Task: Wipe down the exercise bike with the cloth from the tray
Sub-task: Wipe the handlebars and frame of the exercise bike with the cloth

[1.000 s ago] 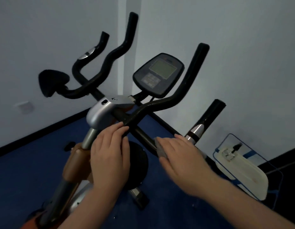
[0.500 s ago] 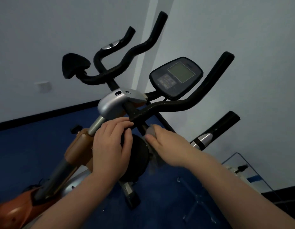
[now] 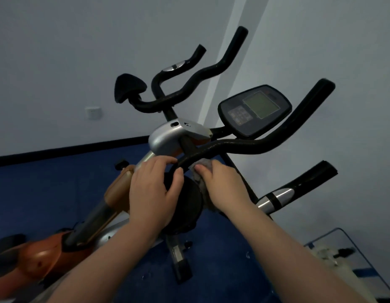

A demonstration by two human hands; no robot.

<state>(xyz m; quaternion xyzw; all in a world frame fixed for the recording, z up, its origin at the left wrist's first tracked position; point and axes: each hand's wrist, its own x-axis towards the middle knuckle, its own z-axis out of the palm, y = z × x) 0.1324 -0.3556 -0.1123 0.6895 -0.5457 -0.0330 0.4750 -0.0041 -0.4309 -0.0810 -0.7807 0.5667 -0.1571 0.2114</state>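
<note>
Cloth (image 3: 201,171) sits bunched under my right hand (image 3: 222,189), fingers pressed closed on it against the underside of the handlebar (image 3: 233,147), just right of the silver clamp (image 3: 170,136). My left hand (image 3: 154,193) curls shut around the bar beside it. I'd keep firm pressure and wrap the cloth round the foam, sliding outward.

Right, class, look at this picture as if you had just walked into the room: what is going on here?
A person is wiping an exercise bike. The right hand presses a grey cloth against the black handlebar near its centre, just below the console. The left hand grips the same bar close beside it, seemingly to steady the bike. A clear tray sits on the blue floor at lower right.
</note>
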